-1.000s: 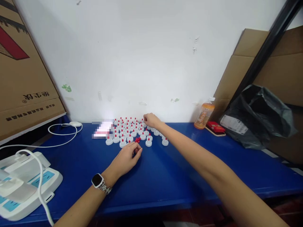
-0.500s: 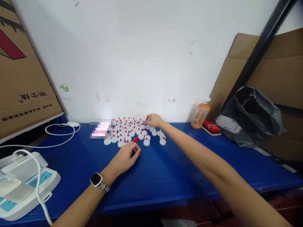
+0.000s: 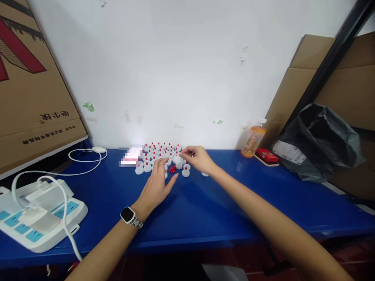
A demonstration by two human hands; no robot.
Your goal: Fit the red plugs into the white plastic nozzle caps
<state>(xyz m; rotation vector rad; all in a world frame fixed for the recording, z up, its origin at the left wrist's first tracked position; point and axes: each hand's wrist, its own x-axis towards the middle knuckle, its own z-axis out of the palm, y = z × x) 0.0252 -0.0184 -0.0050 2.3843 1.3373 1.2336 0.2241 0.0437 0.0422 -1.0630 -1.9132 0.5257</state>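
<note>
Near the back edge of the blue table [image 3: 205,214], my right hand [image 3: 200,159] pinches what looks like a white cap [image 3: 177,160], likely light, stiff, slick and best gripped by its rim, while my left hand [image 3: 155,186] spreads loosely beside the red tips [image 3: 172,169].

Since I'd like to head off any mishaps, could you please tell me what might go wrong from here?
The small red pieces lie loose between the left hand and right hand, so a brush could scatter them. The white caps stand close together, so the right fingers might knock some over. A white cord runs from beside the power strip toward the left forearm and could perhaps snag.
</note>
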